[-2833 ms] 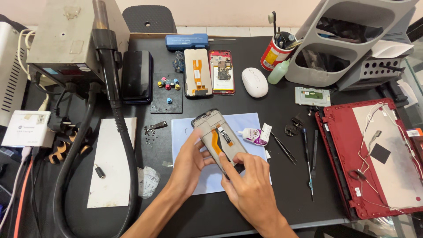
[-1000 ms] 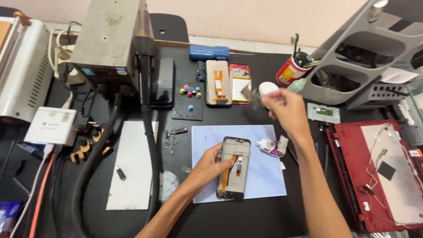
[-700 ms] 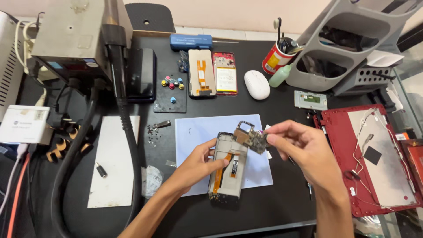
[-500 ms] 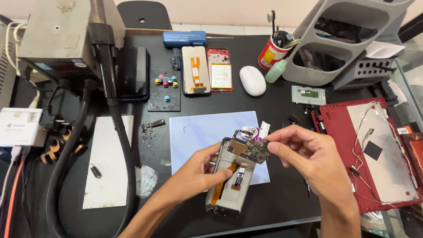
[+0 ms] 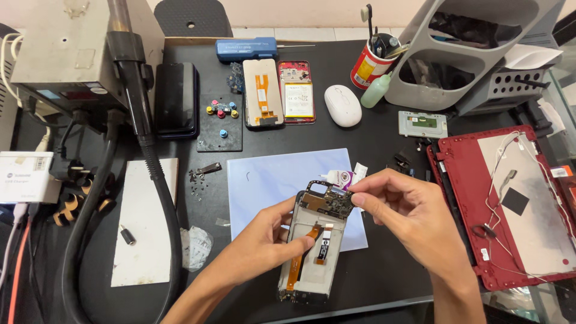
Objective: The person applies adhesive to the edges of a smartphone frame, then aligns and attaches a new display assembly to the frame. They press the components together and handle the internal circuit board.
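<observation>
The right hand (image 5: 414, 219) has come back from the far side of the desk and now pinches a small green board (image 5: 329, 203) at the top of the open phone (image 5: 312, 252). The left hand (image 5: 264, 243) wraps around the phone's side, just over the pale blue mat (image 5: 270, 180). A red can (image 5: 367, 63) with a label stands at the back. A white box (image 5: 27, 177) with a sticker sits far left.
</observation>
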